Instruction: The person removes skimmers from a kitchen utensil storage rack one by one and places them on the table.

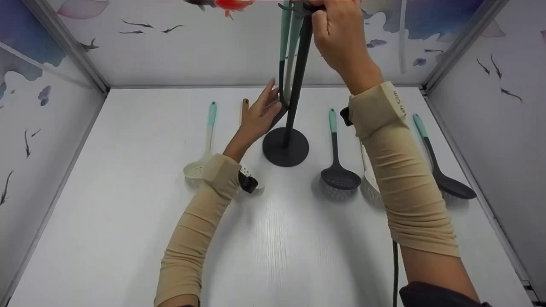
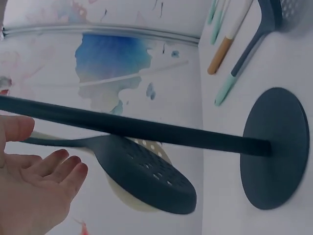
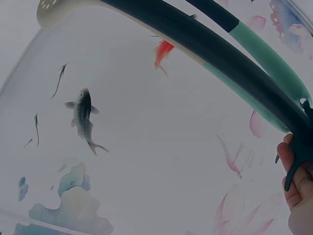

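A black utensil stand with an upright pole (image 1: 298, 72) rises from its round base (image 1: 286, 147). My right hand (image 1: 343, 36) grips the hooked top (image 3: 298, 159), its fingertips partly beyond the head view's upper edge. From the hooks hang a black slotted utensil (image 2: 142, 171) with a mint handle and a cream one (image 2: 128, 197) behind it. My left hand (image 1: 256, 115) is beside the pole near the hanging utensils, palm toward them. In the left wrist view its fingers (image 2: 73, 176) are spread and slightly bent, with nothing held.
Left lie a cream slotted spoon (image 1: 196, 169) and a wooden-handled utensil (image 1: 245, 106), partly hidden by the left arm. Right lie a black skimmer (image 1: 340, 178), a white utensil (image 1: 370, 180) partly under the right arm, and a black spoon (image 1: 454, 186). Printed panels enclose the table.
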The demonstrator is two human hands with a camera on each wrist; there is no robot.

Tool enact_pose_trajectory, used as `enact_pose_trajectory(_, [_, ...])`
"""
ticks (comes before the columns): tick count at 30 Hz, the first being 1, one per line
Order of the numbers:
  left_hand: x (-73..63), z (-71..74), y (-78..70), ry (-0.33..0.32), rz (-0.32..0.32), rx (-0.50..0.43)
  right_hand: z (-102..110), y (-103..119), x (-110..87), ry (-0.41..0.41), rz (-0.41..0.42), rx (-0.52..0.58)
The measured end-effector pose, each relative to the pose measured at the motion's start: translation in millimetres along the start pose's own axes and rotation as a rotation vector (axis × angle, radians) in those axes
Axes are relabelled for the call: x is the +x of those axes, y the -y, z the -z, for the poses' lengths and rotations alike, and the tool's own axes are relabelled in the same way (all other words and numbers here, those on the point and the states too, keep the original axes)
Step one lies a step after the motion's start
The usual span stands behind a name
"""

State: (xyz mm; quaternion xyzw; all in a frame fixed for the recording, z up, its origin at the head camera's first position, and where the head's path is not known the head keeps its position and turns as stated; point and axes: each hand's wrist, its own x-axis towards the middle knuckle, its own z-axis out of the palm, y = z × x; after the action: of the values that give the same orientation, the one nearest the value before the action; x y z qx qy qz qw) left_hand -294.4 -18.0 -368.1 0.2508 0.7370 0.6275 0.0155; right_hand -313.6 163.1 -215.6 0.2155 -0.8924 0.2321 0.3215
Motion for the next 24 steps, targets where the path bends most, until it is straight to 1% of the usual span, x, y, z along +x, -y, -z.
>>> enact_pose_trajectory(2, [2.2, -5.0, -3.8, -0.018, -0.003, -0.002, 0, 0, 0.0, -0.003, -0.004, 0.003])
enact_pose_trajectory(3, [2.6, -6.8, -4.7, -0.037, 0.000, 0.006, 0, 0, -0.2, -0.004, -0.010, 0.001])
enact_pose_trajectory(5, [2.6, -8.9, -5.4, -0.089, 0.012, 0.016, 0, 0, -0.1, -0.003, -0.010, -0.001])
enact_pose_trajectory(6, [3.9, -9.5, -0.7, -0.119, 0.013, 0.016, -1, 0, -0.1, -0.003, -0.010, -0.001])
enact_pose_trajectory(8, [3.1, -9.6, -0.1, -0.148, 0.034, -0.026, 0, 0, 0.0, -0.002, -0.009, -0.002])
enact_pose_trajectory(12, [0.4, -6.0, 2.4, -0.163, 0.078, -0.165, -1, 0, -0.1, -0.003, -0.011, -0.001])
enact_pose_trajectory(14, [-1.3, -3.8, 3.0, -0.168, 0.095, -0.207, -1, 0, -0.2, -0.004, -0.011, 0.000])
enact_pose_trajectory(17, [-3.5, -1.3, 2.3, -0.177, 0.092, -0.215, -2, 0, -0.1, -0.006, -0.008, 0.001])
enact_pose_trajectory(21, [-4.6, -0.1, -0.2, -0.181, 0.062, -0.211, -1, 0, 0.1, -0.009, -0.004, 0.005])
enact_pose_trajectory(24, [-4.4, 1.0, -1.8, -0.200, 0.049, -0.225, -1, 0, 0.5, -0.004, 0.003, 0.002])
